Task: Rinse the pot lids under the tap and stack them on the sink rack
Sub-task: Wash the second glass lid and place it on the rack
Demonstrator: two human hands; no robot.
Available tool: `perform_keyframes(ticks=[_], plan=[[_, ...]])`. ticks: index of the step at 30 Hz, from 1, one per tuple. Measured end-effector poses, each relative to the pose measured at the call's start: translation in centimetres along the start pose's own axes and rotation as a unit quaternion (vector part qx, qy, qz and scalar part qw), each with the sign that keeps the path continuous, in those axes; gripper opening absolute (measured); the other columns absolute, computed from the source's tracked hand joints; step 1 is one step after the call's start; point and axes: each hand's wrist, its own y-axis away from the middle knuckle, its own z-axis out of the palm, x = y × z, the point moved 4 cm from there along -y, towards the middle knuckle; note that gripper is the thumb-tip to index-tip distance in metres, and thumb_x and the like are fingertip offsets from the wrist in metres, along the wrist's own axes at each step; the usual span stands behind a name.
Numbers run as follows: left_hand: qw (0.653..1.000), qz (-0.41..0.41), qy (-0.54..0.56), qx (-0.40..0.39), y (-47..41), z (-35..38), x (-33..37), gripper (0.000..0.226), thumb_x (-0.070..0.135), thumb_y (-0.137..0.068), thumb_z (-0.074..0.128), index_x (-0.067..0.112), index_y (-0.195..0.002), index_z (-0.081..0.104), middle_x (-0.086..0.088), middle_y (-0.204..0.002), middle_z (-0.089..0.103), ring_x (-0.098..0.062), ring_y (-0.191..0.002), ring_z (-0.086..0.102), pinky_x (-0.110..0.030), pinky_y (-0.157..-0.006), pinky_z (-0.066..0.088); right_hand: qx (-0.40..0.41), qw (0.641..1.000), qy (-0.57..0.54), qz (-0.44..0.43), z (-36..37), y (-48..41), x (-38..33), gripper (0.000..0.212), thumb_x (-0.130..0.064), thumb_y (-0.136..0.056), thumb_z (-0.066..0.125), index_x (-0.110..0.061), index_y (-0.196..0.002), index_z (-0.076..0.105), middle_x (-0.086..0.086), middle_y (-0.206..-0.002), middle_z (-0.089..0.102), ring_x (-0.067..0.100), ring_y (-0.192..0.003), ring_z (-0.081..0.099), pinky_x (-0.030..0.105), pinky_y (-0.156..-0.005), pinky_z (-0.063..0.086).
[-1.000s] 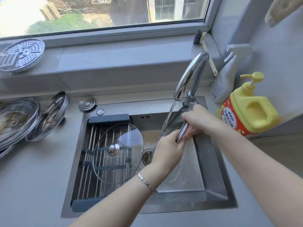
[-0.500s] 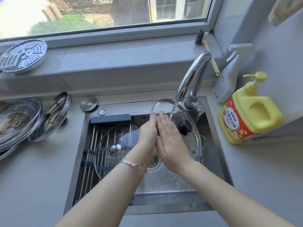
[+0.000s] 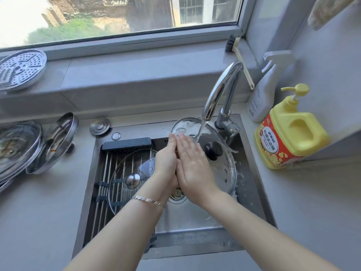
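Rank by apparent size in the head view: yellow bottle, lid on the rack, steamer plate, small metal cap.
1. yellow bottle
2. lid on the rack, partly hidden
3. steamer plate, farther off, so true size unsure
4. small metal cap

Left hand (image 3: 166, 163) and right hand (image 3: 192, 169) pressed together (fingers straight).

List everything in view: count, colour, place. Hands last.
black-knob lid: 1, clear glass, in sink under tap stream
steel-knob lid: 1, clear glass, on rack
rack: 1, dark frame, sink's left half
sink: 1, steel
tap: 1, chrome, running
dirty lids: at least 2, steel-rimmed, left counter
steamer plate: 1, steel, windowsill
disc: 1, steel, behind rack
brush: 1, cream handle, sill
spray bottle: 1, white, right counter
soap bottle: 1, yellow, right counter
left hand, right hand: bare, palms together, above black-knob lid
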Motion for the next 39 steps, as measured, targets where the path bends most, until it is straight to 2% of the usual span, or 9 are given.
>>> perform_keyframes(ticks=[4,10,13,17,22,28,32,36,39], plan=[[0.999,0.003,-0.042,0.013,0.0,0.7,-0.8,0.037,0.038,-0.096,0.046,0.012,-0.08,0.069,0.001,-0.072,0.074,-0.011,-0.07,0.07,-0.024,-0.065,0.052,-0.026,0.999,-0.01,0.018,-0.5,0.5,2.2,0.072,-0.046,-0.083,0.005,-0.017,-0.149,0.011,-0.005,-0.157,0.005,0.006,-0.144,0.0,0.023,-0.116,-0.003],[0.998,0.003,-0.063,0.021,0.7,1.7,-1.1,0.04,0.039,-0.096,0.045,0.011,-0.078,0.067,-0.002,-0.067,0.07,-0.014,-0.059,0.066,-0.025,-0.052,0.053,-0.017,0.989,-0.096,0.111,-2.3,-3.2,3.6,0.054,-0.032,-0.097,0.016,-0.013,-0.147,0.021,0.001,-0.157,0.015,0.01,-0.145,0.006,0.026,-0.117,-0.001],[1.0,-0.009,-0.008,0.012,0.3,1.7,-0.9,0.039,0.04,-0.095,0.046,0.009,-0.096,0.069,-0.002,-0.08,0.074,-0.014,-0.075,0.07,-0.028,-0.069,0.054,0.011,0.999,-0.031,0.029,-1.8,-1.8,2.2,0.063,-0.036,-0.09,0.01,-0.013,-0.147,0.019,0.0,-0.156,0.014,0.011,-0.145,0.005,0.023,-0.115,-0.003],[0.998,-0.032,0.049,0.03,-0.7,-0.2,0.3,0.049,0.047,-0.094,0.042,0.003,-0.085,0.061,-0.012,-0.071,0.072,-0.023,-0.065,0.07,-0.034,-0.067,0.059,0.004,0.997,-0.01,-0.077,0.9,4.3,2.4,0.056,-0.04,-0.096,0.021,-0.016,-0.147,0.013,-0.006,-0.153,0.012,0.004,-0.143,-0.001,0.026,-0.117,-0.002],[0.996,0.013,0.079,0.048,0.4,-2.3,0.7,0.053,0.047,-0.096,0.035,-0.001,-0.092,0.058,-0.015,-0.073,0.072,-0.023,-0.063,0.072,-0.029,-0.053,0.059,-0.049,0.988,-0.076,0.122,-0.1,5.1,7.2,0.065,-0.056,-0.09,0.01,-0.027,-0.145,-0.006,-0.016,-0.152,-0.015,-0.005,-0.138,-0.019,0.028,-0.118,-0.006],[0.99,0.02,0.114,0.085,1.3,-2.3,0.0,0.053,0.048,-0.097,0.033,0.0,-0.092,0.056,-0.017,-0.082,0.07,-0.021,-0.062,0.072,-0.029,-0.055,0.059,-0.073,0.996,0.03,0.036,1.3,4.2,3.1,0.074,-0.062,-0.081,-0.002,-0.02,-0.139,-0.019,-0.012,-0.147,-0.023,-0.001,-0.135,-0.026,0.027,-0.114,-0.017],[0.983,0.035,0.137,0.118,1.6,-2.3,0.3,0.051,0.046,-0.097,0.035,0.001,-0.089,0.056,-0.017,-0.08,0.069,-0.02,-0.06,0.071,-0.03,-0.058,0.06,-0.031,0.995,-0.005,0.091,1.0,3.0,3.0,0.079,-0.053,-0.077,-0.005,-0.018,-0.148,-0.006,-0.011,-0.152,-0.012,0.001,-0.135,-0.024,0.026,-0.113,-0.017],[0.975,0.029,0.15,0.163,2.2,-2.5,-0.2,0.049,0.046,-0.096,0.04,0.002,-0.086,0.056,-0.014,-0.072,0.071,-0.022,-0.061,0.071,-0.03,-0.058,0.06,-0.045,0.991,0.003,0.123,2.2,4.0,0.2,0.089,-0.057,-0.074,-0.007,-0.006,-0.146,-0.012,-0.003,-0.145,-0.026,0.009,-0.135,-0.028,0.024,-0.109,-0.021],[0.972,0.034,0.15,0.178,2.8,-2.8,-0.5,0.049,0.045,-0.096,0.039,0.0,-0.087,0.056,-0.018,-0.082,0.069,-0.022,-0.062,0.071,-0.031,-0.058,0.06,-0.07,0.966,-0.046,0.246,2.1,2.6,3.6,0.082,-0.059,-0.091,0.012,-0.002,-0.146,-0.009,0.01,-0.154,-0.02,0.018,-0.143,-0.017,0.028,-0.113,-0.013]])
